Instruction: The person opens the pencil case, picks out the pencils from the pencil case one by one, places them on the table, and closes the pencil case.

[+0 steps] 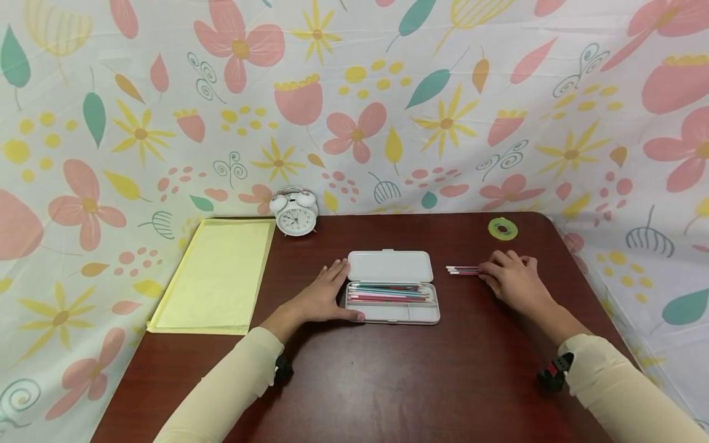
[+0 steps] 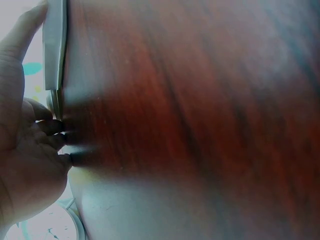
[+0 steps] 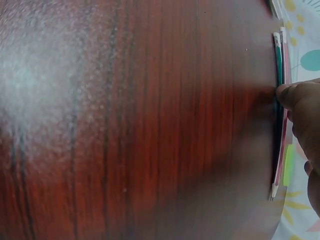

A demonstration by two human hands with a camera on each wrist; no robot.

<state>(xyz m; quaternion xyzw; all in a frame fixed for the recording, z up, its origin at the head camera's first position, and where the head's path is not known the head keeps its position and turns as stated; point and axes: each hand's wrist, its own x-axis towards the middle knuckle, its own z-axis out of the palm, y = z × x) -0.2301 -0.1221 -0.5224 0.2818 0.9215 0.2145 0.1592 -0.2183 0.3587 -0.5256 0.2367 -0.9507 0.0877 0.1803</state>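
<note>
Right hand [image 1: 512, 282] pinching pencils [image 1: 462, 270], left hand [image 1: 321, 296] spread, touching pencil case [image 1: 390, 266]

A white pencil box [image 1: 390, 267] lies open, coloured pencils [image 1: 386, 293] lengthwise in its far compartment, the left hand [image 1: 321, 296] touching its left end. Right of the box, the right hand [image 1: 515, 280] pinches loose pencils [image 1: 462, 271], white ends toward it.

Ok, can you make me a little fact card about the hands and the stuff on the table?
Left hand: touching the left side of the pencil case
Right hand: holding a few loose pencils
Pencil case: open, with more pencils inside
Clock: white, beside the yellow folder's far right corner
Yellow folder: lying flat, left of the case
Round green thing: beyond the right hand
</note>
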